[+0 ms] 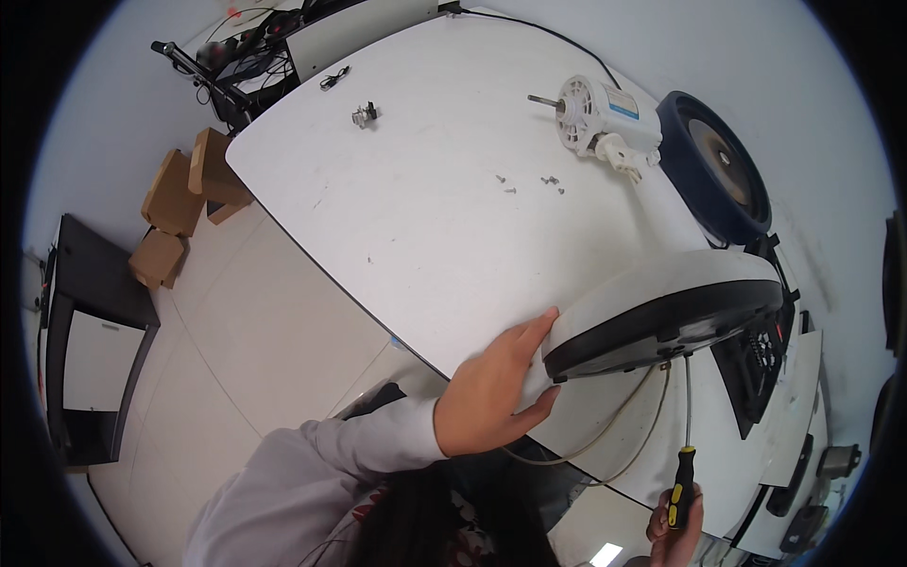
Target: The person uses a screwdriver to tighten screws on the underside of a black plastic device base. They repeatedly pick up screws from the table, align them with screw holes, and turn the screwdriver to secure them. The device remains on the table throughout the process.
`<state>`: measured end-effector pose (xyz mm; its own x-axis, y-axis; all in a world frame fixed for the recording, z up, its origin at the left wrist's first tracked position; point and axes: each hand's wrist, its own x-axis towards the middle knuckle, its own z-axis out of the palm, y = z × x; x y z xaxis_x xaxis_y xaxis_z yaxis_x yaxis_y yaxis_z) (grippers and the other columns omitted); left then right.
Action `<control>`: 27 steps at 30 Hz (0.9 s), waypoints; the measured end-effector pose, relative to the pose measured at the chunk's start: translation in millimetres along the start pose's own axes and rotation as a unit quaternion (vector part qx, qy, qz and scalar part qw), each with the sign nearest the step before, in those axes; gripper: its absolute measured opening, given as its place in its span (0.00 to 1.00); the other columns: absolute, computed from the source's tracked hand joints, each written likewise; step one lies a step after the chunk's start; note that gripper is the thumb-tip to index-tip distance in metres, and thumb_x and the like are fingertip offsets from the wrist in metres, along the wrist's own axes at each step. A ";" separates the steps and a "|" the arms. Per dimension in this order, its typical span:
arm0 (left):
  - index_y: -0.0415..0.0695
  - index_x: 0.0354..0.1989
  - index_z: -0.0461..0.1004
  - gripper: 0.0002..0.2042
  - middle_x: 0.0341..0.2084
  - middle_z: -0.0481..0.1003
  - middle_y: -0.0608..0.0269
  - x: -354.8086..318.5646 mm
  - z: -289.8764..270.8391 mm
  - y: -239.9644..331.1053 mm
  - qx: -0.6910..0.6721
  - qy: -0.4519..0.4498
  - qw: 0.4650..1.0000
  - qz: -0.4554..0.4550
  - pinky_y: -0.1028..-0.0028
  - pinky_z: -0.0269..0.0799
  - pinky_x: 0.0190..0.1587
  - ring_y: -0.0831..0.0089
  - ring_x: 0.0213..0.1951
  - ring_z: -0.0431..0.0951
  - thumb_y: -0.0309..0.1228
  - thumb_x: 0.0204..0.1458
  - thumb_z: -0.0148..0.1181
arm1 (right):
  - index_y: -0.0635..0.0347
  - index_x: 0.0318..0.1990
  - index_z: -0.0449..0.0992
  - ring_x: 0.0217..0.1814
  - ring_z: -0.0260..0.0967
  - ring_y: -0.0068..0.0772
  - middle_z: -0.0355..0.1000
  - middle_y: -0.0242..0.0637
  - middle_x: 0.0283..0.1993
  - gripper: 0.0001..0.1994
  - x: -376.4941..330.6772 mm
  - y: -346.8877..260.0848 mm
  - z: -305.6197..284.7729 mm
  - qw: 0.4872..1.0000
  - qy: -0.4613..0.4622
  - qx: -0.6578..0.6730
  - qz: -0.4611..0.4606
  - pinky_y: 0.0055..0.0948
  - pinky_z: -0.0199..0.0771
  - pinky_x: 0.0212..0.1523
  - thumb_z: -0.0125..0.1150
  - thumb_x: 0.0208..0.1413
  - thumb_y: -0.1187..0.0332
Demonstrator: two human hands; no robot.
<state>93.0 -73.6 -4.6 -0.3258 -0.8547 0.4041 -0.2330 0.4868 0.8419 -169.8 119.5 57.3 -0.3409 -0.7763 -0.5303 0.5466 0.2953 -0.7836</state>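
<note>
My left hand [491, 392] grips the near rim of a round white fan base [652, 293], which is tilted up so its black underside faces me. My right hand [675, 529] holds a screwdriver [684, 444] with a black and yellow handle; its long shaft points up to the underside of the base. A thin grey cable [614, 435] loops down from beneath the base. A white fan motor [600, 118] with a bare shaft lies on the far part of the white table [425, 189]. A few small screws [548, 181] lie near it.
A round dark blue part [713, 165] leans at the table's right edge. A small metal piece [365, 114] sits at the far left of the table. Cardboard boxes [179, 203] and a dark cabinet [90, 331] stand on the tiled floor at left. Black items [756, 369] lie at right.
</note>
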 end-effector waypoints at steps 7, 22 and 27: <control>0.42 0.53 0.63 0.26 0.47 0.68 0.55 31.3 -57.6 -7.0 0.014 0.025 0.998 0.050 0.72 0.70 0.40 0.59 0.45 0.71 0.25 0.42 0.61 | 0.65 0.47 0.64 0.26 0.65 0.33 0.67 0.44 0.38 0.17 0.9 2.7 18.7 0.656 0.154 -0.644 -0.363 0.25 0.67 0.27 0.60 0.51 0.70; 0.47 0.37 0.74 0.09 0.39 0.73 0.65 145.5 -84.7 -84.8 0.375 -0.112 0.914 0.111 0.69 0.70 0.43 0.64 0.42 0.72 0.31 0.46 0.58 | 0.64 0.45 0.65 0.13 0.50 0.20 0.57 0.28 0.17 0.27 12.5 5.3 -36.3 0.922 -0.083 0.339 0.168 0.22 0.53 0.15 0.30 0.61 0.46; 0.46 0.33 0.76 0.06 0.36 0.74 0.65 147.2 -73.0 -91.6 0.379 -0.085 0.914 0.116 0.68 0.71 0.40 0.65 0.40 0.73 0.30 0.46 0.56 | 0.64 0.53 0.59 0.16 0.50 0.18 0.63 0.39 0.35 0.26 6.6 6.5 -22.2 0.996 0.026 0.084 0.004 0.16 0.49 0.12 0.41 0.58 0.49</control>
<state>133.2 -257.2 3.9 -0.5692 -0.7042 0.4243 -0.6872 0.6908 0.2246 -185.5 128.7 41.6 -0.3730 -0.7424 -0.5565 0.6688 0.2006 -0.7158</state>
